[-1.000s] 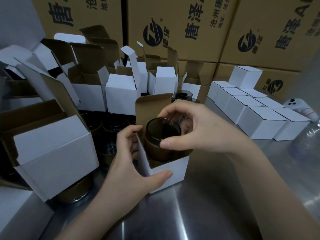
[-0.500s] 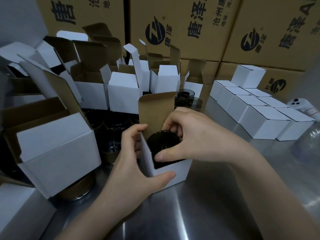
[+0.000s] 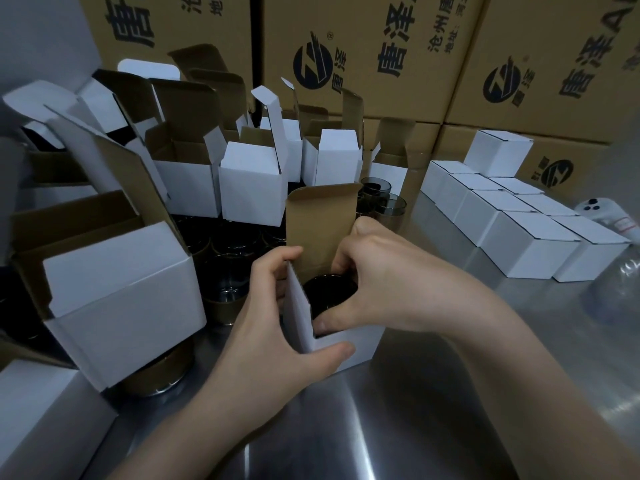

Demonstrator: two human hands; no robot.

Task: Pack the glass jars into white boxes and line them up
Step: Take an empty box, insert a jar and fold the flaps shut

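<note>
Seating a glass jar (image 3: 330, 292) in an open white box (image 3: 363, 344) is the step I judge to be in hand.

Findings:
- The dark jar sits low inside the box, its rim below the box's top edge. I cannot tell whether its base touches the bottom.
- My right hand (image 3: 388, 282) reaches into the box from its right, thumb on the jar's near rim and fingers curled over the far rim, pinching it.
- My left hand (image 3: 273, 327) grips the box from its left, thumb laid across the front wall and fingers hooked over the left wall's edge.
- The lid flap (image 3: 318, 220) stands upright at the back of the box, unfolded.
- The closed boxes (image 3: 526, 244) stand in two lines on the counter (image 3: 381, 427), well to the right of and behind the box. Spare jars (image 3: 375, 188) stand just behind it.

Assessment: the packing of this unit is nearly done and the closing is not begun. The next move calls for letting go of the jar, lifting the right hand clear of the opening, folding the side tabs and tucking the lid flap, while the left hand braces the box. The box then joins the lines to the right.
</note>
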